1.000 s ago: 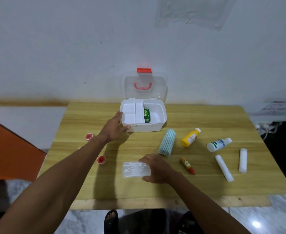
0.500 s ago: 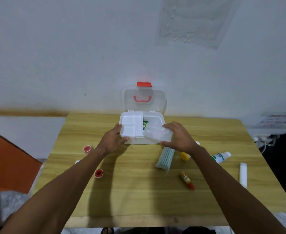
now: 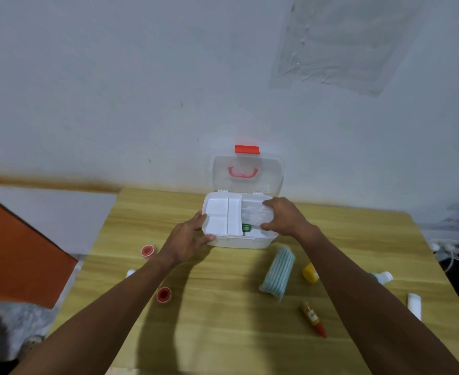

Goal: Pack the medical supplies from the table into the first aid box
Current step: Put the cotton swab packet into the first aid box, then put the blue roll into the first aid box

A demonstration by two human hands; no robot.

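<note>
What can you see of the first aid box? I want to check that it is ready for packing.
The first aid box is white plastic with rounded corners, standing at the table's far edge by the wall. Its clear lid, with a red latch and red handle, stands open. A white divided tray covers its left part; a green packet lies in the right. The left hand steadies its left front corner; the right hand lowers a clear packet of cotton swabs inside.
</note>
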